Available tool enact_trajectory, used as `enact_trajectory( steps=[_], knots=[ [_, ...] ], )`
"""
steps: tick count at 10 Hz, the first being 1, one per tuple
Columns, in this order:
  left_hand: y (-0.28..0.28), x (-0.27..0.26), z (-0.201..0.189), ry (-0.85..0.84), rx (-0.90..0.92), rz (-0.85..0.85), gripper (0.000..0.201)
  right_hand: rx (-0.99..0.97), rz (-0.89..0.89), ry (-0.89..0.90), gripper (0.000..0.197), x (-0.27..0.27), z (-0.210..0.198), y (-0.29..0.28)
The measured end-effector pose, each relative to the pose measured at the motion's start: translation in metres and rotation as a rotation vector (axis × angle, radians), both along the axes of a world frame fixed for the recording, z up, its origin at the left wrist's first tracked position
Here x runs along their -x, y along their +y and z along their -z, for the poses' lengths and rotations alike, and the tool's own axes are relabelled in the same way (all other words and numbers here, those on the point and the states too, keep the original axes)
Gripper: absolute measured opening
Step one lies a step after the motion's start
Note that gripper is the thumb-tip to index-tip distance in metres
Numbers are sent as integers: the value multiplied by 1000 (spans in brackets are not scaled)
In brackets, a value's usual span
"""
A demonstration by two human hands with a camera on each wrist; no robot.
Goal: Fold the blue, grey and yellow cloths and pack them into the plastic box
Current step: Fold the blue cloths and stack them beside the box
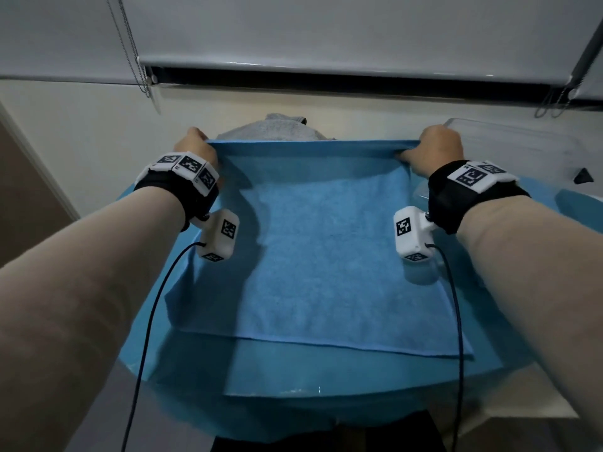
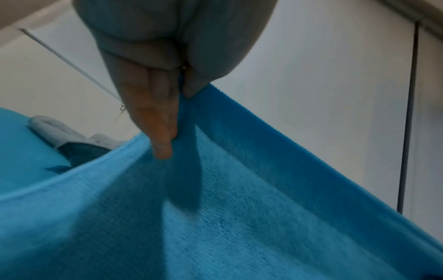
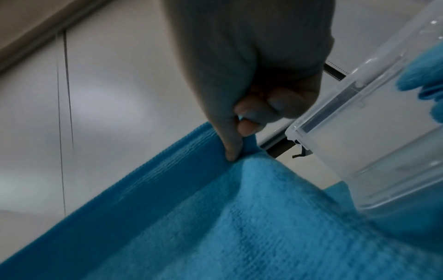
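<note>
A: Biggest thing first?

B: The blue table, round-edged, filling the middle of the head view. Spread over it is the blue cloth; its near hem lies flat towards six o'clock and its far edge is lifted and stretched taut towards twelve.

A: What holds that edge up?

B: Both hands. The left hand, at about ten o'clock, pinches the far left corner; the left wrist view shows the fingers laid along the cloth with the thumb pressing the hem against them. The right hand, at about two o'clock, grips the far right corner, thumb and curled fingers closed on the hem.

A: And the other pieces?

B: The clear plastic box stands just beyond the right hand, near two o'clock. The grey cloth lies bunched at twelve, behind the raised blue edge. I cannot see a yellow one.
</note>
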State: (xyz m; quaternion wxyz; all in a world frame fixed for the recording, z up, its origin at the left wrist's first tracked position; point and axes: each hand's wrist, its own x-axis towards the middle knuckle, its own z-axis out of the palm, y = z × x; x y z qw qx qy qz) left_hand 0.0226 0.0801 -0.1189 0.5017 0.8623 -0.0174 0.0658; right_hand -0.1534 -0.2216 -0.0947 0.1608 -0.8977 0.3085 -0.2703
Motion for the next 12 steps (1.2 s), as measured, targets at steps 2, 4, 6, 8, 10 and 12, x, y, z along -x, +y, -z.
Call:
enact_trajectory(
  steps=[2, 4, 6, 8, 10, 12],
  knots=[
    [14, 67, -2, 77, 270, 37, 35, -666, -163, -257, 23, 46, 10, 30],
    [36, 121, 1, 141, 384, 173, 21, -1162, -299, -454, 17, 98, 26, 61],
    [56, 158, 10, 230, 555, 214, 14, -1272, -207, -659, 27, 134, 53, 86],
    [65, 174, 49, 373, 905, 152, 8, -1504, -143, -758, 22, 149, 86, 111],
    [80, 176, 72, 355, 975, 14, 36, -1391, 10, -899, 17, 150, 102, 104],
    [84, 188, 86, 303, 1071, -149, 49, -1341, -70, -985, 21, 154, 107, 114]
  ],
)
